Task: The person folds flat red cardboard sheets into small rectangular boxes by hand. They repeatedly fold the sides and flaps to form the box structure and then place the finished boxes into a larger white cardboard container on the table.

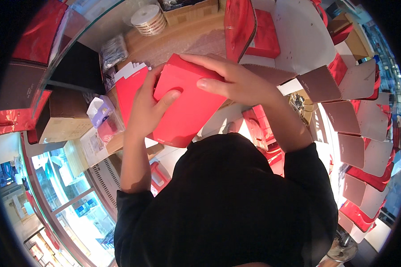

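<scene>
I hold a flat red cardboard box (187, 107) up in front of my chest, above a wooden counter (182, 42). My left hand (147, 109) grips its left side, thumb pressed on the red face. My right hand (234, 80) lies over the top right corner, fingers stretched along the upper edge. Just behind my left hand stands a stack of red and white folded cards (131, 84). My black sleeves and torso fill the lower middle of the view.
A ribbon spool (149, 20) and a packet (113, 51) lie at the back of the counter. Red boxes (254, 31) stand behind. Brown and red flat box blanks (347, 120) fan out on the right. A tissue box (100, 111) and glass display case (71, 196) are left.
</scene>
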Action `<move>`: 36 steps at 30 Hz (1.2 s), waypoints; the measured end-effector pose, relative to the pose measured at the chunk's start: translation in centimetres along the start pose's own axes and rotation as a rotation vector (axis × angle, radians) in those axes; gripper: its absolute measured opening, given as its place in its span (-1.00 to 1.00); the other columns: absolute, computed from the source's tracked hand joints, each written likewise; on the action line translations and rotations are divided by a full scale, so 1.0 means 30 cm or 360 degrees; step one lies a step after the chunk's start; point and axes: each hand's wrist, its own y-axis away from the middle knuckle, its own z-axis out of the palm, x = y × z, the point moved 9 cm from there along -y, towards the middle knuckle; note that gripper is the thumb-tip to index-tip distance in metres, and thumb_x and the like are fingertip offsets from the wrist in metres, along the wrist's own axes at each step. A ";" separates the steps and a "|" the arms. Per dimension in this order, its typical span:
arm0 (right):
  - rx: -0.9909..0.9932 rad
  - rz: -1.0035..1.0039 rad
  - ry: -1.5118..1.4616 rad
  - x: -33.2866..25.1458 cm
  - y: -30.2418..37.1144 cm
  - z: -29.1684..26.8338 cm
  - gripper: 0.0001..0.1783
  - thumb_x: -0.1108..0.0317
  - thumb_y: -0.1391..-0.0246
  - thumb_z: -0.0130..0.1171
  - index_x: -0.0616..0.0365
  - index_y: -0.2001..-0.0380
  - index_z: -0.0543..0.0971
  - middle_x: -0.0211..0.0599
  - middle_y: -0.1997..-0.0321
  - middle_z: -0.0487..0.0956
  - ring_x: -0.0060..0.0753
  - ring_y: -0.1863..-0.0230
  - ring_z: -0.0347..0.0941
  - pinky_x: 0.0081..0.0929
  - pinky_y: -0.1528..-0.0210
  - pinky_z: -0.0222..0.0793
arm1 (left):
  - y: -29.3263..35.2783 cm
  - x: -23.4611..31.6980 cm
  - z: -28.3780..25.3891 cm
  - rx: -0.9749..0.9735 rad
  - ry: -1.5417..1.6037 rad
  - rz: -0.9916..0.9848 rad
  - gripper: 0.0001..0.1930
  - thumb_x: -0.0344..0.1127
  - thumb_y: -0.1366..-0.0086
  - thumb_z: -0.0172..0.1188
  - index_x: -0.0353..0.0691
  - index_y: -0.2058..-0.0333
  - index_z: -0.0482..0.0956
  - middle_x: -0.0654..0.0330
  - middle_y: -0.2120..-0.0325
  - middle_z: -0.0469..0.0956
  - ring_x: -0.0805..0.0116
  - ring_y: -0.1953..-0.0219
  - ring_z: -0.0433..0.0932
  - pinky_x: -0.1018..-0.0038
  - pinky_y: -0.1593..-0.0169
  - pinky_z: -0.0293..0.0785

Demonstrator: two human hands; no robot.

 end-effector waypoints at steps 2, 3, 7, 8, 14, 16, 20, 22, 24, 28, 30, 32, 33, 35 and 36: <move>-0.0091 0.0032 -0.0158 -0.013 0.006 -0.005 -0.43 0.28 -0.18 -0.07 0.18 -0.24 0.16 -0.10 -0.08 0.37 -0.41 -0.08 0.30 -0.49 -0.11 0.20 | 0.004 -0.009 -0.006 -0.0044 0.0012 0.0011 -0.31 0.00 -0.09 0.25 -0.30 -0.09 0.25 -0.03 0.12 0.48 0.20 0.05 0.47 0.35 -0.01 0.35; -0.0116 0.0096 -0.0317 -0.011 0.012 -0.014 -0.44 0.28 -0.19 -0.09 0.18 -0.24 0.16 -0.10 -0.09 0.36 -0.42 -0.10 0.29 -0.50 -0.11 0.19 | 0.007 -0.012 -0.008 -0.0065 0.0017 0.0016 -0.30 0.01 -0.08 0.26 -0.29 -0.08 0.26 -0.02 0.13 0.48 0.20 0.05 0.47 0.35 0.00 0.35; -0.0036 0.0213 -0.0598 0.000 0.017 -0.034 -0.44 0.27 -0.22 -0.13 0.21 -0.25 0.13 -0.12 -0.10 0.35 -0.46 -0.13 0.26 -0.50 -0.14 0.16 | 0.010 -0.011 -0.017 -0.0084 0.0103 0.0052 -0.27 0.04 -0.05 0.27 -0.30 -0.08 0.26 -0.02 0.14 0.48 0.21 0.06 0.47 0.35 0.01 0.36; 0.0032 0.0210 -0.0585 0.004 0.010 -0.038 -0.44 0.27 -0.23 -0.14 0.21 -0.25 0.13 -0.13 -0.10 0.35 -0.46 -0.13 0.26 -0.50 -0.14 0.16 | 0.007 -0.012 -0.020 -0.0079 0.0087 0.0055 -0.27 0.05 -0.05 0.28 -0.30 -0.08 0.26 -0.01 0.15 0.48 0.21 0.06 0.47 0.35 0.01 0.36; 0.0172 0.0013 -0.0018 -0.016 -0.028 -0.025 -0.42 0.28 -0.22 -0.13 0.20 -0.27 0.09 -0.10 -0.14 0.35 -0.35 -0.14 0.27 -0.46 -0.13 0.16 | 0.002 -0.005 -0.023 -0.0019 0.0085 0.0084 -0.28 0.03 -0.06 0.28 -0.31 -0.07 0.27 0.00 0.15 0.48 0.22 0.07 0.48 0.36 0.01 0.36; 0.0114 0.0062 0.0023 -0.018 -0.030 -0.019 -0.42 0.28 -0.22 -0.13 0.18 -0.28 0.08 -0.06 -0.12 0.35 -0.29 -0.12 0.29 -0.44 -0.11 0.18 | 0.001 -0.009 -0.026 -0.0017 0.0097 0.0081 -0.29 0.01 -0.06 0.28 -0.31 -0.07 0.27 0.01 0.14 0.48 0.22 0.07 0.48 0.37 0.00 0.36; 0.0022 0.0035 0.0075 -0.018 -0.023 -0.003 -0.42 0.29 -0.22 -0.14 0.09 -0.29 0.07 -0.05 -0.06 0.37 -0.22 -0.05 0.33 -0.43 -0.07 0.20 | -0.001 -0.013 -0.028 -0.0022 0.0030 0.0087 -0.30 -0.01 -0.07 0.29 -0.30 -0.08 0.27 0.01 0.13 0.48 0.22 0.06 0.48 0.37 -0.01 0.36; -0.0015 0.0040 0.0144 -0.014 -0.018 0.006 -0.43 0.30 -0.23 -0.14 0.04 -0.29 0.08 -0.08 -0.03 0.36 -0.22 -0.02 0.33 -0.44 -0.05 0.21 | -0.003 -0.014 -0.028 -0.0024 0.0011 0.0089 -0.30 -0.02 -0.07 0.29 -0.30 -0.08 0.27 0.01 0.13 0.48 0.21 0.05 0.47 0.37 -0.01 0.36; -0.0044 0.0054 0.0189 -0.008 -0.011 0.016 -0.43 0.30 -0.23 -0.14 0.00 -0.29 0.09 -0.10 -0.01 0.36 -0.22 -0.01 0.33 -0.45 -0.04 0.21 | -0.004 -0.024 -0.027 -0.0022 0.0025 0.0075 -0.30 -0.02 -0.06 0.30 -0.30 -0.09 0.27 0.00 0.12 0.48 0.20 0.05 0.47 0.37 -0.01 0.36; 0.0068 -0.0018 0.0084 0.006 0.002 0.019 -0.45 0.21 -0.22 -0.14 -0.12 -0.28 0.13 -0.03 0.06 0.39 -0.11 0.04 0.36 -0.36 -0.01 0.23 | -0.015 -0.023 -0.019 -0.0064 -0.0009 0.0095 -0.29 -0.03 -0.04 0.31 -0.29 -0.08 0.28 0.00 0.12 0.48 0.19 0.06 0.48 0.37 0.00 0.36; 0.0117 -0.0050 -0.0019 0.005 0.002 0.015 -0.47 0.23 -0.22 -0.14 -0.10 -0.27 0.16 -0.04 0.06 0.39 -0.14 0.03 0.35 -0.37 -0.01 0.23 | -0.016 -0.019 -0.015 -0.0067 0.0000 0.0104 -0.29 -0.02 -0.04 0.31 -0.29 -0.08 0.29 -0.01 0.13 0.48 0.18 0.07 0.48 0.37 0.01 0.37; 0.0092 -0.0024 -0.0104 0.001 -0.003 0.015 -0.48 0.36 -0.22 -0.15 0.02 -0.26 0.17 -0.12 0.00 0.36 -0.32 -0.02 0.32 -0.48 -0.05 0.20 | -0.016 -0.023 -0.016 -0.0058 -0.0042 0.0116 -0.29 -0.02 -0.03 0.32 -0.29 -0.08 0.29 -0.02 0.13 0.49 0.17 0.08 0.49 0.37 0.02 0.37; 0.0131 -0.0026 -0.0160 0.001 -0.005 0.013 -0.49 0.37 -0.22 -0.15 0.04 -0.25 0.18 -0.13 -0.01 0.36 -0.34 -0.02 0.31 -0.48 -0.05 0.20 | -0.015 -0.024 -0.016 -0.0055 -0.0063 0.0121 -0.28 -0.01 -0.03 0.32 -0.30 -0.08 0.29 -0.03 0.14 0.49 0.17 0.08 0.49 0.36 0.02 0.37; 0.0210 -0.0027 -0.0265 0.004 -0.004 0.012 -0.50 0.38 -0.22 -0.15 0.07 -0.24 0.21 -0.13 -0.01 0.36 -0.36 -0.03 0.31 -0.49 -0.06 0.20 | -0.014 -0.025 -0.015 -0.0058 -0.0077 0.0123 -0.28 -0.01 -0.03 0.31 -0.29 -0.07 0.29 -0.04 0.15 0.49 0.15 0.09 0.50 0.36 0.03 0.38; 0.0183 -0.0016 -0.0196 0.001 -0.002 0.016 -0.50 0.39 -0.22 -0.15 0.08 -0.24 0.21 -0.13 -0.03 0.35 -0.35 -0.04 0.30 -0.49 -0.07 0.19 | -0.012 -0.025 -0.014 -0.0059 -0.0084 0.0124 -0.28 0.00 -0.02 0.31 -0.29 -0.07 0.29 -0.04 0.15 0.49 0.14 0.09 0.50 0.35 0.03 0.38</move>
